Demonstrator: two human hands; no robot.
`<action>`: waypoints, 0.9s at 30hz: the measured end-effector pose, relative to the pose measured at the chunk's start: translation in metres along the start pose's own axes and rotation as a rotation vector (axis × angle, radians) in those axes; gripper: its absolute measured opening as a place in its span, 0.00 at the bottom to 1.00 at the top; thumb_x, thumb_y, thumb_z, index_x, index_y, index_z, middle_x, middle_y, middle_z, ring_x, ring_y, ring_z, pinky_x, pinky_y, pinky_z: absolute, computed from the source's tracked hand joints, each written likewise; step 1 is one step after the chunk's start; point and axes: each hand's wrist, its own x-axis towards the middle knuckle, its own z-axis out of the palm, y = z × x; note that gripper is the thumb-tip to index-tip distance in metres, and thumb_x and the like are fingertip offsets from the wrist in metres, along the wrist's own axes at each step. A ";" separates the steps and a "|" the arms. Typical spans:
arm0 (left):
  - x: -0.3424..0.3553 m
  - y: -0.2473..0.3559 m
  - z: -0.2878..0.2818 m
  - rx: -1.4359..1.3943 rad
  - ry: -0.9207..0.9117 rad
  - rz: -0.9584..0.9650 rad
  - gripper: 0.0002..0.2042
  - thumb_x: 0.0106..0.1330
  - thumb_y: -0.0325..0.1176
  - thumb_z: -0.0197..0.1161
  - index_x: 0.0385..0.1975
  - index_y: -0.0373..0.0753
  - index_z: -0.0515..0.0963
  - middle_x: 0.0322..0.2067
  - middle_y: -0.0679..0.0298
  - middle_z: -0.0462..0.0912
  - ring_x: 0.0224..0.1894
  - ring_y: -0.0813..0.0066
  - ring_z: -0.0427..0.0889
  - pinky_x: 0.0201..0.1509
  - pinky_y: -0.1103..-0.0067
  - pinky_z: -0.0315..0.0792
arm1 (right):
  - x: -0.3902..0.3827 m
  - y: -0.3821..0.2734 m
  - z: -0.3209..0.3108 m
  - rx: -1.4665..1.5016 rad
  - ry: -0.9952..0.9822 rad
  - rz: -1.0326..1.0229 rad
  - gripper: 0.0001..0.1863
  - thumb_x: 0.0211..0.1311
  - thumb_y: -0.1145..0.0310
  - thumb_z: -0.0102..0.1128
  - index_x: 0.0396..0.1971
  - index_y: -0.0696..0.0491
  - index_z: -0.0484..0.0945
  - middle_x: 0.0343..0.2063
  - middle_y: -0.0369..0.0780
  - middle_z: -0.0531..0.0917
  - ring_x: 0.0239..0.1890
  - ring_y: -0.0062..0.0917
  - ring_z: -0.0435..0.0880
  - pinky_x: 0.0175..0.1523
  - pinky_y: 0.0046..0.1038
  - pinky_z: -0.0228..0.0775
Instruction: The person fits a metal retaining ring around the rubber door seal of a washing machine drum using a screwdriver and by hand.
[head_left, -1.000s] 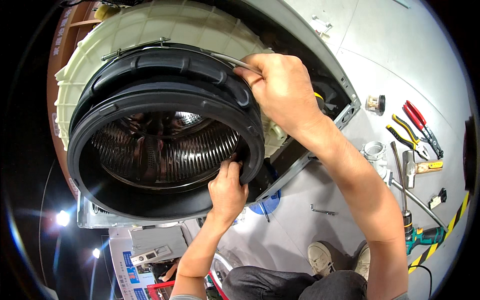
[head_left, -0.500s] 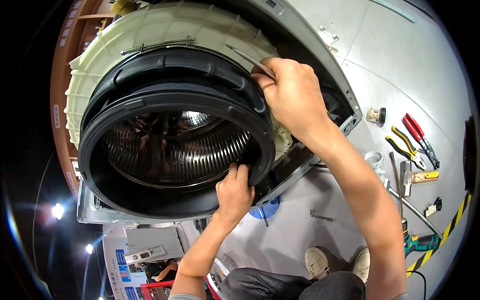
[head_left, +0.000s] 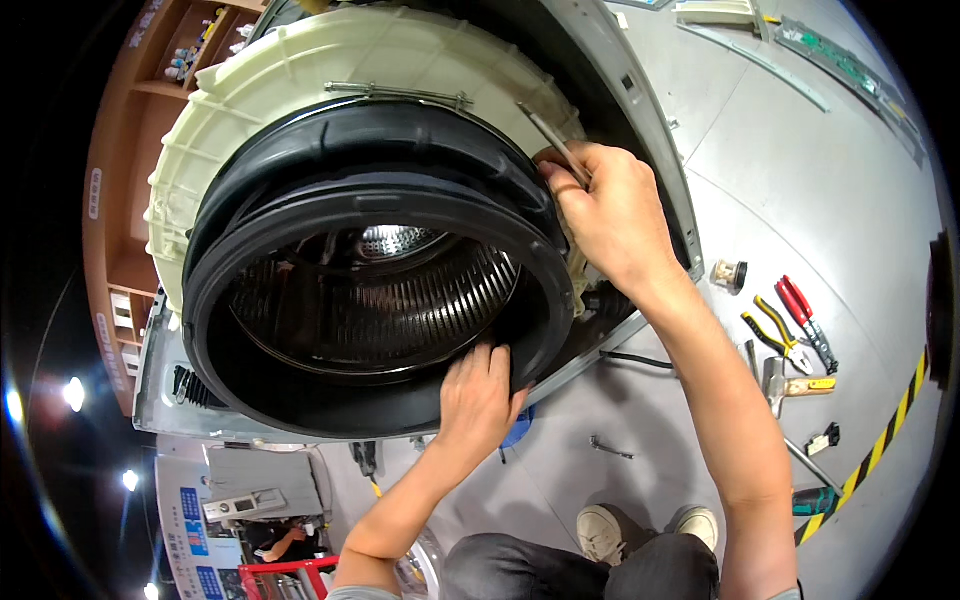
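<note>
A black rubber door gasket (head_left: 300, 225) rings the opening of a washing machine's pale plastic tub (head_left: 390, 50), with the metal drum (head_left: 400, 305) showing inside. My left hand (head_left: 478, 395) is closed on the gasket's near right part, fingers over the inner side and thumb toward the outer rim. At the upper right of the gasket my right hand (head_left: 610, 205) grips a thin metal rod-like tool (head_left: 548, 138), its tip pointing up and left; its other end is hidden in the palm. A wire clamp with a spring rod (head_left: 398, 93) lies along the gasket's far edge.
The grey machine cabinet (head_left: 650, 110) surrounds the tub. On the floor at right lie red-handled pliers (head_left: 805, 322), yellow-black pliers (head_left: 780, 335), a hammer (head_left: 800, 388), a small wrench (head_left: 611, 447) and a round filter cap (head_left: 729, 275). Brown shelves (head_left: 120, 200) stand at left.
The view has shifted, so the machine sits further right. My left fingers have straightened and spread more along the gasket's inner side. My right hand still holds the tool, now at a steeper angle.
</note>
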 end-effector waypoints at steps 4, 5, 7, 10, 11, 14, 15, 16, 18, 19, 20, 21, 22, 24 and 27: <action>0.009 0.010 -0.078 -0.067 0.081 0.108 0.23 0.57 0.38 0.74 0.48 0.31 0.78 0.46 0.49 0.80 0.40 0.54 0.83 0.44 0.67 0.76 | 0.020 -0.010 -0.004 0.093 0.095 -0.048 0.11 0.62 0.70 0.61 0.40 0.60 0.86 0.33 0.53 0.86 0.40 0.44 0.88 0.49 0.36 0.77; 0.008 0.007 -0.102 -0.186 0.090 0.092 0.22 0.58 0.39 0.73 0.48 0.32 0.79 0.45 0.50 0.82 0.39 0.55 0.84 0.43 0.69 0.77 | 0.025 -0.014 -0.003 0.131 0.082 -0.025 0.12 0.62 0.69 0.62 0.40 0.60 0.86 0.33 0.53 0.87 0.40 0.43 0.88 0.49 0.36 0.77; 0.011 0.003 -0.156 -0.247 0.182 0.083 0.13 0.57 0.32 0.74 0.38 0.33 0.82 0.34 0.57 0.85 0.30 0.62 0.84 0.33 0.73 0.76 | 0.035 -0.022 0.003 0.211 0.050 0.025 0.12 0.62 0.68 0.63 0.40 0.60 0.86 0.34 0.52 0.87 0.40 0.40 0.89 0.49 0.34 0.77; 0.032 -0.006 -0.217 -0.185 0.525 0.136 0.07 0.56 0.20 0.70 0.34 0.32 0.81 0.30 0.57 0.83 0.31 0.60 0.82 0.37 0.73 0.75 | 0.045 -0.030 0.011 0.221 0.019 0.050 0.14 0.61 0.65 0.66 0.41 0.60 0.86 0.34 0.52 0.87 0.39 0.39 0.89 0.49 0.32 0.77; 0.047 -0.010 -0.227 -0.163 0.612 0.108 0.06 0.57 0.19 0.69 0.34 0.32 0.81 0.31 0.57 0.83 0.33 0.59 0.81 0.39 0.73 0.75 | 0.048 -0.034 0.008 0.198 0.014 0.047 0.14 0.61 0.65 0.67 0.41 0.60 0.86 0.34 0.52 0.87 0.39 0.39 0.89 0.48 0.32 0.77; 0.096 -0.015 -0.258 -0.189 0.574 -0.059 0.04 0.64 0.25 0.66 0.36 0.34 0.81 0.32 0.59 0.81 0.32 0.64 0.79 0.38 0.73 0.72 | 0.050 -0.042 0.005 0.175 -0.001 0.099 0.14 0.61 0.65 0.68 0.41 0.60 0.86 0.36 0.50 0.88 0.39 0.39 0.89 0.48 0.30 0.76; 0.109 -0.022 -0.268 -0.171 0.540 0.011 0.05 0.65 0.27 0.66 0.36 0.33 0.81 0.33 0.57 0.81 0.32 0.61 0.80 0.38 0.72 0.73 | 0.049 -0.045 0.008 0.194 -0.014 0.125 0.14 0.61 0.65 0.68 0.41 0.60 0.86 0.36 0.50 0.88 0.39 0.39 0.89 0.48 0.30 0.76; 0.123 -0.026 -0.269 -0.147 0.521 0.031 0.05 0.66 0.28 0.65 0.36 0.33 0.81 0.33 0.56 0.82 0.32 0.59 0.81 0.38 0.70 0.73 | 0.049 -0.044 0.005 0.163 0.026 0.098 0.14 0.61 0.66 0.69 0.41 0.60 0.86 0.35 0.50 0.88 0.38 0.37 0.89 0.47 0.30 0.76; 0.145 -0.036 -0.268 -0.127 0.452 0.026 0.06 0.66 0.30 0.65 0.35 0.33 0.82 0.33 0.54 0.83 0.33 0.55 0.81 0.39 0.68 0.74 | 0.048 -0.041 0.006 0.203 0.022 0.123 0.14 0.61 0.66 0.69 0.40 0.60 0.86 0.34 0.50 0.88 0.37 0.35 0.89 0.46 0.29 0.76; 0.154 -0.042 -0.265 -0.136 0.413 0.012 0.06 0.66 0.30 0.65 0.35 0.33 0.82 0.33 0.53 0.83 0.33 0.54 0.81 0.40 0.67 0.74 | 0.047 -0.041 0.007 0.231 0.022 0.140 0.13 0.61 0.66 0.69 0.40 0.60 0.86 0.34 0.49 0.88 0.36 0.34 0.89 0.45 0.29 0.76; 0.160 -0.046 -0.263 -0.145 0.373 -0.003 0.07 0.66 0.31 0.65 0.35 0.33 0.82 0.33 0.52 0.83 0.33 0.52 0.81 0.40 0.66 0.74 | 0.047 -0.044 0.008 0.242 0.004 0.180 0.13 0.60 0.66 0.70 0.40 0.60 0.86 0.32 0.49 0.88 0.33 0.32 0.88 0.44 0.29 0.75; 0.162 -0.047 -0.262 -0.099 0.358 0.008 0.07 0.66 0.31 0.66 0.34 0.33 0.83 0.32 0.52 0.83 0.33 0.52 0.82 0.40 0.65 0.74 | 0.047 -0.046 0.009 0.244 0.007 0.176 0.13 0.60 0.66 0.70 0.40 0.60 0.86 0.32 0.48 0.88 0.33 0.32 0.87 0.44 0.29 0.75; 0.165 -0.048 -0.259 -0.055 0.346 0.024 0.07 0.65 0.31 0.66 0.34 0.33 0.83 0.31 0.52 0.83 0.34 0.51 0.82 0.40 0.65 0.74 | 0.046 -0.045 0.010 0.243 0.012 0.170 0.13 0.60 0.66 0.70 0.40 0.59 0.86 0.31 0.48 0.88 0.32 0.32 0.87 0.44 0.29 0.75; 0.169 -0.048 -0.257 0.007 0.321 0.047 0.08 0.65 0.32 0.67 0.33 0.33 0.84 0.30 0.52 0.82 0.34 0.50 0.82 0.40 0.64 0.74 | 0.047 -0.045 0.011 0.251 0.029 0.155 0.13 0.60 0.66 0.70 0.39 0.59 0.86 0.31 0.48 0.88 0.31 0.32 0.86 0.43 0.29 0.75; 0.171 -0.048 -0.256 0.060 0.277 0.074 0.08 0.64 0.32 0.67 0.33 0.33 0.84 0.29 0.52 0.82 0.34 0.52 0.82 0.39 0.66 0.74 | 0.043 -0.041 0.017 0.285 0.051 0.162 0.13 0.59 0.66 0.70 0.39 0.60 0.86 0.30 0.48 0.87 0.31 0.32 0.85 0.43 0.28 0.74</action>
